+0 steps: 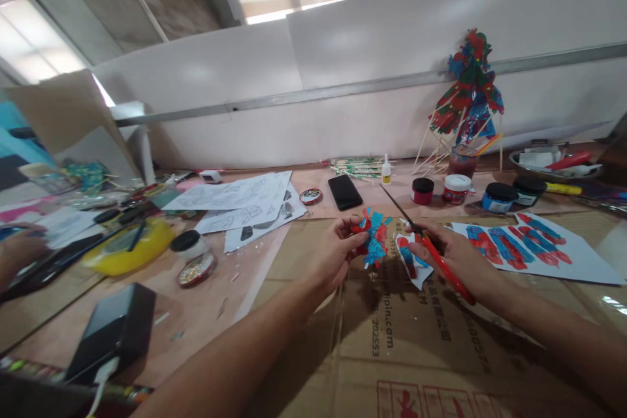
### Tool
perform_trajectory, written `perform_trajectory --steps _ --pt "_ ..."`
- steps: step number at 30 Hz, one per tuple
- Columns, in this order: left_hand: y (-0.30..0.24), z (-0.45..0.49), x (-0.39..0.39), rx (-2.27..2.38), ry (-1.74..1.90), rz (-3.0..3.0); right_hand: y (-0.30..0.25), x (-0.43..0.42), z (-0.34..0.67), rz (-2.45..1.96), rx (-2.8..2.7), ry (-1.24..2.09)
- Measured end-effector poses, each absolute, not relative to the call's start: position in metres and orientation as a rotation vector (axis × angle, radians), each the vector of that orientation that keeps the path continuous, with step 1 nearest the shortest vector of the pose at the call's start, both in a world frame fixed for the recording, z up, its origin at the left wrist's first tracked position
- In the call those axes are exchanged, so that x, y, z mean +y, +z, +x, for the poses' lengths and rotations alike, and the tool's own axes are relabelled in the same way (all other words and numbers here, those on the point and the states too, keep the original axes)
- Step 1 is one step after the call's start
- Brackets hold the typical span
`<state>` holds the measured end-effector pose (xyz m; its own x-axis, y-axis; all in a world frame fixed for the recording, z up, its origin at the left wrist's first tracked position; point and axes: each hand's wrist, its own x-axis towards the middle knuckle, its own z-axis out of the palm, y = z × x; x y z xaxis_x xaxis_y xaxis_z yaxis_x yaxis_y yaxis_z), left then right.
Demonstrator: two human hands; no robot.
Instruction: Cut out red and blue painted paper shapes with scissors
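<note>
Left hand (345,245) has its grip clamped on a red and blue paper cutout (377,246), thumb and fingers pinching its left side, up over the printed cardboard (353,346) on the bench (228,297). Right hand (453,253) has its grip closed round some red-handled scissors (443,266), blades pointing forward and a bit left. There's a painted scrap (407,260) right by those fingers too, can't really tell if it's pinched or just lying there. Painted sheet (585,260) is off to the right, black phone (345,192) and little yellow-labelled bottle (386,174) sit further back
</note>
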<state>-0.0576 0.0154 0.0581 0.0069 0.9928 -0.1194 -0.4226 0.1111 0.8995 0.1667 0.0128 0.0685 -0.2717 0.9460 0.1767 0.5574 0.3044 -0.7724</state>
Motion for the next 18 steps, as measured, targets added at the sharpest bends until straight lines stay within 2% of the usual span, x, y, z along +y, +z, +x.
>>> perform_trajectory --steps 18 --pt "0.059 -0.058 0.019 0.967 1.395 0.899 0.075 -0.012 0.155 -1.332 -2.068 1.431"
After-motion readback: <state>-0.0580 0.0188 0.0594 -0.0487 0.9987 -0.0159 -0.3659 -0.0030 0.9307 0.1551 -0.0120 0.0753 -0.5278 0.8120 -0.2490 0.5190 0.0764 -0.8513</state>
